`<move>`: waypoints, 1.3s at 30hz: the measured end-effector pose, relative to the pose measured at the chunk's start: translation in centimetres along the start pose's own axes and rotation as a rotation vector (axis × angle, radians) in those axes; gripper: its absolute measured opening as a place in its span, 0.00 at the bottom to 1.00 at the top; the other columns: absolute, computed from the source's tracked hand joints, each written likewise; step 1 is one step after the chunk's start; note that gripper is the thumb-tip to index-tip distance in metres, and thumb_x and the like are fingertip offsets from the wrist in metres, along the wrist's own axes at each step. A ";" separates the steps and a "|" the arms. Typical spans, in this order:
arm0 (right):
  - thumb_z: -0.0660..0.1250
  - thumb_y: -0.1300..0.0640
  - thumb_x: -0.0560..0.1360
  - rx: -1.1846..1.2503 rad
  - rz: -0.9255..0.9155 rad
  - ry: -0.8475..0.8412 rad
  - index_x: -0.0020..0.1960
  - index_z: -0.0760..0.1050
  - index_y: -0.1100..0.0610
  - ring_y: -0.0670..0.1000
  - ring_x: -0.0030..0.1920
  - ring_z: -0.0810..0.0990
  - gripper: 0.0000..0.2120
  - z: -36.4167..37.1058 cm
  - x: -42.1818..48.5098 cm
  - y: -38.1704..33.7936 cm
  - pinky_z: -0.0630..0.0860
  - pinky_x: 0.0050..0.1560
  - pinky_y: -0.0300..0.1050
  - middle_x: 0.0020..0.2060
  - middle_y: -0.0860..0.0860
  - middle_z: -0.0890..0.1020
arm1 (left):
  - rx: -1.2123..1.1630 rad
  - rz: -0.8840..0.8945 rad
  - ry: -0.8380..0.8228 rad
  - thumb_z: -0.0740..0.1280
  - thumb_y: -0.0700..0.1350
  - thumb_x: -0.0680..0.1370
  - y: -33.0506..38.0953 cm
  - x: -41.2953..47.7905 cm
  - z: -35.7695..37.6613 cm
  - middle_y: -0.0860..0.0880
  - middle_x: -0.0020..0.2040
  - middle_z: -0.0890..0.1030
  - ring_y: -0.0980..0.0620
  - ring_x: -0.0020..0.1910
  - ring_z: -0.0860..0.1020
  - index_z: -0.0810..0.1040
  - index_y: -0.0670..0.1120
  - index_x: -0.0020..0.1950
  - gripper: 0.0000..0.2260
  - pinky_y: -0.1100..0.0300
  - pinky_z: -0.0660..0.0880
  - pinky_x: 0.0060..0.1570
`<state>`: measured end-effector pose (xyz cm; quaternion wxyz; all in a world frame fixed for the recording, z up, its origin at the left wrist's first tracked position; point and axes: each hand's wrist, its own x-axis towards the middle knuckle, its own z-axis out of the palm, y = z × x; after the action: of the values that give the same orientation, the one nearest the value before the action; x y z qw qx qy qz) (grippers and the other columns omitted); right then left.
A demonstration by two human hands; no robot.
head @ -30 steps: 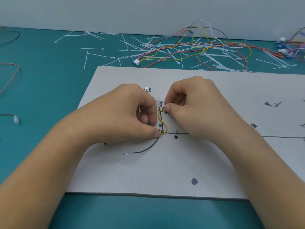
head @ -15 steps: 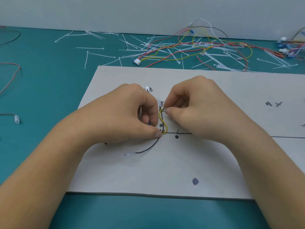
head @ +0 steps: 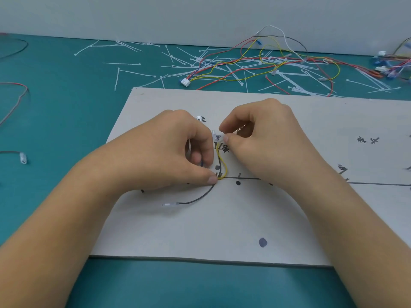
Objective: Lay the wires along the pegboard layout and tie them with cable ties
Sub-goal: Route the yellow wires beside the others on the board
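The right hand's (head: pixel 262 143) thumb and forefinger fingers (head: pixel 226 138) pinch a clear terminal sleeve (head: pixel 218 138) at the far end of the yellow wire (head: pixel 225 168), near the middle of the layout board (head: pixel 244 218). From there the yellow wire runs toward the board's near edge, bowing a little, beside a black wire (head: pixel 219 162). Both have their long axis across the drawn line (head: pixel 378 184) that crosses the board. At that line the yellow wire bends back under the left hand's (head: pixel 169 152) thumb, which presses it to the board while the other fingers curl down over it. The black wire goes on past the thumb, curving toward the board's near-left part and ending in a second clear sleeve (head: pixel 170 204) that lies flat, pointing left.

Both wrists rest on the board, knuckles up, the hands almost touching. A small white connector (head: pixel 199 118) shows just beyond the left knuckles.

Beyond the board's far edge, on the teal bench (head: pixel 55 112), lie scattered white cable ties (head: pixel 133 73) and a tangle of red, yellow, black and white wires (head: pixel 266 63).
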<state>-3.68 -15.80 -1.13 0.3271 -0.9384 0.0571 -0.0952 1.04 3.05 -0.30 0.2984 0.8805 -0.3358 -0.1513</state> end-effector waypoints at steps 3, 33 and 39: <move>0.69 0.61 0.73 -0.011 -0.008 -0.018 0.51 0.84 0.48 0.37 0.41 0.79 0.12 0.0 -0.2 -0.2 0.70 0.38 0.22 0.42 0.40 0.83 | -0.006 0.004 -0.002 0.83 0.55 0.65 -0.1 -0.1 -0.2 0.57 0.34 0.82 0.60 0.27 0.74 0.84 0.55 0.40 0.11 0.69 0.71 0.29; 0.73 0.65 0.70 0.289 0.073 0.016 0.39 0.83 0.51 0.53 0.38 0.84 0.09 -0.8 0.3 0.0 0.84 0.45 0.54 0.35 0.50 0.85 | -0.026 -0.021 -0.009 0.82 0.54 0.65 -0.1 0.0 -0.2 0.57 0.33 0.82 0.59 0.28 0.74 0.84 0.55 0.40 0.10 0.69 0.71 0.29; 0.70 0.68 0.68 0.310 0.086 0.032 0.35 0.82 0.52 0.46 0.30 0.79 0.11 -0.1 0.5 -0.1 0.75 0.31 0.40 0.28 0.47 0.82 | -0.026 -0.018 -0.009 0.82 0.54 0.65 -0.1 0.1 -0.3 0.57 0.34 0.82 0.60 0.28 0.74 0.84 0.56 0.41 0.10 0.70 0.70 0.28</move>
<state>-3.26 -15.84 -0.90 0.4707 -0.8719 0.0868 -0.1036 1.24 3.17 -0.14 0.3070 0.8788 -0.3273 -0.1622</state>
